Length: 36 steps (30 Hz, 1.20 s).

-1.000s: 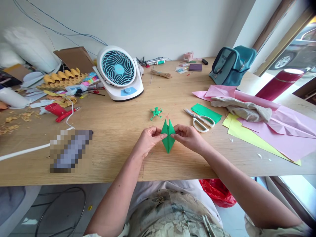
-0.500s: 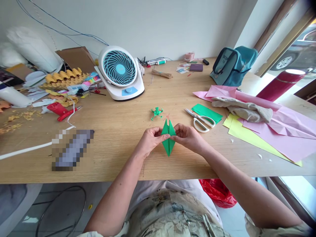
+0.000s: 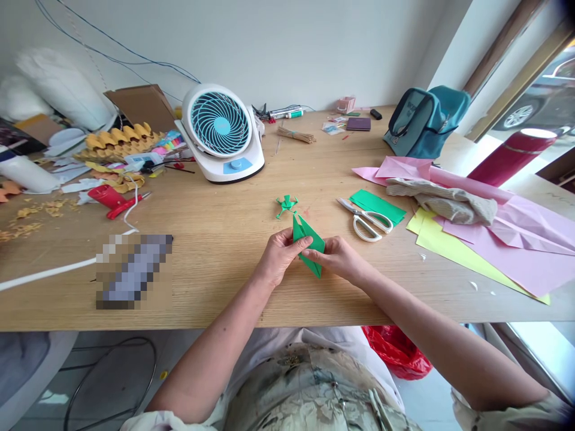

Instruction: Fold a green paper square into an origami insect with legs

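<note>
I see my left hand (image 3: 279, 258) and right hand (image 3: 340, 259), fingers pinched on a pointed green folded paper (image 3: 311, 243) low over the desk (image 3: 215, 227), beside a paper frog (image 3: 286, 205); a clean crease, I judge, needs aligned edges and firm pressure.

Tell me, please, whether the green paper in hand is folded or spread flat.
Folded: the green paper shows creases and narrow pointed flaps, not a flat sheet.

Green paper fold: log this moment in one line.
left hand: holds green paper fold | right hand: holds same | scissors: lying on table
</note>
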Available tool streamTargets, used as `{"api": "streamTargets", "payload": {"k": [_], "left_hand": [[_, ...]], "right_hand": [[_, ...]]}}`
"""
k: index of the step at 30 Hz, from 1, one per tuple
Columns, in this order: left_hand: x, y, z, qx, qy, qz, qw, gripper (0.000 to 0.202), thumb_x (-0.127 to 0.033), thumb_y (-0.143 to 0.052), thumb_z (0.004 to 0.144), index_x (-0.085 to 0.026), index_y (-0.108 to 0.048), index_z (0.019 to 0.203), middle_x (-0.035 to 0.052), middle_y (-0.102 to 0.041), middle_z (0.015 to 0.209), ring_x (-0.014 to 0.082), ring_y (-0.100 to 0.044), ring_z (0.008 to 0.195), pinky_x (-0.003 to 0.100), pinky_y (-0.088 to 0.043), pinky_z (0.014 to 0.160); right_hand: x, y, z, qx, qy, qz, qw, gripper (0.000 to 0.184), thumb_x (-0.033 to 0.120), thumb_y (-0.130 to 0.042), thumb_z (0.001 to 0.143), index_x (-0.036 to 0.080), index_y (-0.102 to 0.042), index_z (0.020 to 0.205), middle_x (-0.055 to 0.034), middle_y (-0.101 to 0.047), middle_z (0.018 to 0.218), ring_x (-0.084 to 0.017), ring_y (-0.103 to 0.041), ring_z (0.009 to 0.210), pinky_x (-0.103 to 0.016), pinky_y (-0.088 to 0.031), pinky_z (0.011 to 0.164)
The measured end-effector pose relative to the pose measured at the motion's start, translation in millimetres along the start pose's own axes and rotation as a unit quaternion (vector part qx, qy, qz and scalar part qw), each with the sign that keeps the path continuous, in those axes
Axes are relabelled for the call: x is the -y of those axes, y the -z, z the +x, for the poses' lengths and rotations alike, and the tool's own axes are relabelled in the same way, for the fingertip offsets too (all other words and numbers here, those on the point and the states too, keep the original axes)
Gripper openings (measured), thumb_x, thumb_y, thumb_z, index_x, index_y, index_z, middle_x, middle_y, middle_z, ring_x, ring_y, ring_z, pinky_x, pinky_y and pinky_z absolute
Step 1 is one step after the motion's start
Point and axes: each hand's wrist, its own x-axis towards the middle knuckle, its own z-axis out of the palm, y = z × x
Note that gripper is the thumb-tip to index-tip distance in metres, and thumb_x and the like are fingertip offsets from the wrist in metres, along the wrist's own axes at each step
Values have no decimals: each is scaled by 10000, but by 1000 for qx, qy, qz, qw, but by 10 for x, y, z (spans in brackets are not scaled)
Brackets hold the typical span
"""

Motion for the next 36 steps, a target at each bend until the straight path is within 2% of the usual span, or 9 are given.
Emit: {"api": "streamTargets", "payload": {"k": [9,13,16,19,22,25,27,31,36], "left_hand": [[24,55,8,29,59,-1,998,385,-459,-845,614,-149,-653,740,-14,-636,676,103,-558,606,229,-444,594],[34,118,19,54,77,70,993,392,-483,-834,616,-147,-681,748,-12,-640,653,137,-588,634,261,-460,637],[29,136,13,83,80,245,963,304,-424,-792,670,-152,-657,651,-40,-572,566,124,-516,560,245,-381,571],[24,121,-4,101,23,411,906,255,-370,-732,751,-170,-643,619,-41,-533,547,125,-463,533,255,-295,538],[53,112,-25,84,-66,481,870,170,-327,-763,758,-192,-660,746,-7,-613,732,168,-552,680,268,-351,611],[125,125,-55,14,-135,498,856,379,-247,-861,664,-200,-597,931,22,-597,933,201,-572,862,287,-418,747],[176,135,-84,-21,-166,515,841,436,-243,-879,650,-195,-541,920,25,-558,941,202,-552,866,300,-429,766],[232,145,-178,32,-206,540,815,242,-248,-759,813,-191,-524,834,18,-540,883,176,-554,805,295,-449,734],[213,168,-329,81,-259,603,750,169,-205,-622,914,-165,-630,1078,72,-601,1009,215,-565,943,349,-497,845]], "right_hand": [[-5,11,-1,26,-16,-22,999,500,555,-727,712,174,-481,499,68,-339,464,-55,-258,463,-227,-182,430],[76,229,-147,110,-1,-100,989,274,439,-699,782,172,-673,722,22,-590,603,-109,-476,540,-237,-352,496],[98,376,-330,-20,17,-217,976,139,325,-632,858,204,-696,836,-16,-664,713,-155,-584,634,-279,-442,586],[66,376,-455,-107,124,-244,956,130,247,-570,910,197,-689,921,-67,-672,867,-175,-611,733,-315,-496,672],[-5,274,-459,-67,193,-236,950,223,190,-541,928,217,-688,1093,-107,-663,1073,-211,-651,914,-353,-539,795],[-84,186,-399,-20,216,-254,943,278,141,-490,944,216,-694,1118,-119,-652,1147,-233,-649,1043,-378,-541,906],[-124,163,-373,2,225,-281,933,298,137,-465,961,207,-695,1137,-122,-656,1152,-237,-651,1050,-383,-545,924],[-144,162,-388,22,250,-343,905,326,137,-432,986,181,-682,1189,-138,-660,1166,-253,-644,1054,-418,-550,933],[-93,133,-422,7,271,-386,881,305,139,-426,995,130,-683,1158,-168,-671,1126,-264,-645,1019,-445,-577,881]]}}
